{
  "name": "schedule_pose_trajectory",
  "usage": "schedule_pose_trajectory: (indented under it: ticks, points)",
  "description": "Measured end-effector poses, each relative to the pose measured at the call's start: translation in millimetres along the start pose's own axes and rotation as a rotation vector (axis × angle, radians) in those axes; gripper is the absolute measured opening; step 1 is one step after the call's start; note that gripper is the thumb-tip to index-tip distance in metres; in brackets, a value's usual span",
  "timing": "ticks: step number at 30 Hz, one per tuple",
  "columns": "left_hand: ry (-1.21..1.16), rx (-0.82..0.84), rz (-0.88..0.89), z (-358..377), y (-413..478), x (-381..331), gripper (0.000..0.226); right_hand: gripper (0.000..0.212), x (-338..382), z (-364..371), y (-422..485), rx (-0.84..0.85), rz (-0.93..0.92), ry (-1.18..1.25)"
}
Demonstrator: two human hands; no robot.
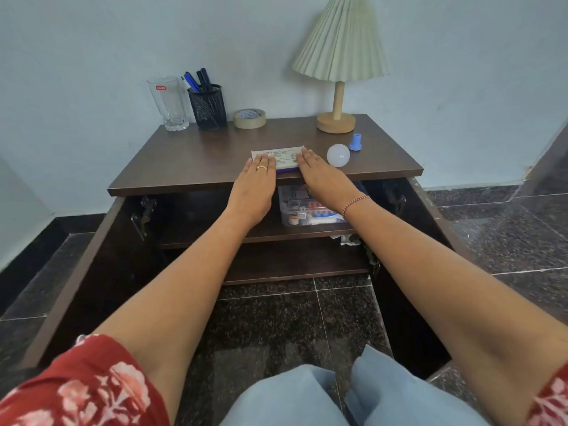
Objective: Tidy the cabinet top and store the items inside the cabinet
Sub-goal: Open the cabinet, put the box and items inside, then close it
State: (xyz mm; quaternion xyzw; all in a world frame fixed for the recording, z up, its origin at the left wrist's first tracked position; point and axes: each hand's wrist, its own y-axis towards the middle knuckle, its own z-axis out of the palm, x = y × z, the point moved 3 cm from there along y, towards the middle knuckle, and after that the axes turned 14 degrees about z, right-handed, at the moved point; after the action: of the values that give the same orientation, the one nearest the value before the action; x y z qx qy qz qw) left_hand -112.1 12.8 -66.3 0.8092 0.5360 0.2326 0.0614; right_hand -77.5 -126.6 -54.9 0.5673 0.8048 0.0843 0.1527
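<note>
Head view of a person seated before a low cabinet (264, 182) whose two doors stand open toward the viewer. A flat white box with a blue edge (278, 155) lies on the counter near the front lip, its long axis running left to right, parallel to that lip. The left hand (256, 182) rests palm down over the box's left end and the right hand (319, 176) over its right end; the fingers (262, 159) of both lie flat, extended and close together on the lid, not curled round anything, so neither hand holds the box yet. Both hands are equally near, one at each short end, and the box lies directly beneath and just ahead of the fingertips. The likely next move is a two-handed lift or a slide toward the viewer and down, since the open shelf (215, 229) sits directly below the box, behind the wrists. That shelf already carries a clear plastic organiser (302, 210) on its right half, partly hidden by the right wrist; the left half looks free. Still on the counter are a white bulb (338, 155) just right of the box, a small blue cap (355, 142), a lamp (338, 72), a tape roll (249, 118), a mesh pen holder (207, 107) and a glass (169, 103) along the back.
</note>
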Motion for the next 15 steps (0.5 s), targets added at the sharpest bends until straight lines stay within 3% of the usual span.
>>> schedule_pose_trajectory:
  ticks: [15]
  points:
    - [-0.032, 0.026, 0.067, -20.0, -18.5, 10.9, 0.057, 0.055, 12.4, -26.0, -16.0, 0.02, 0.004, -0.02]
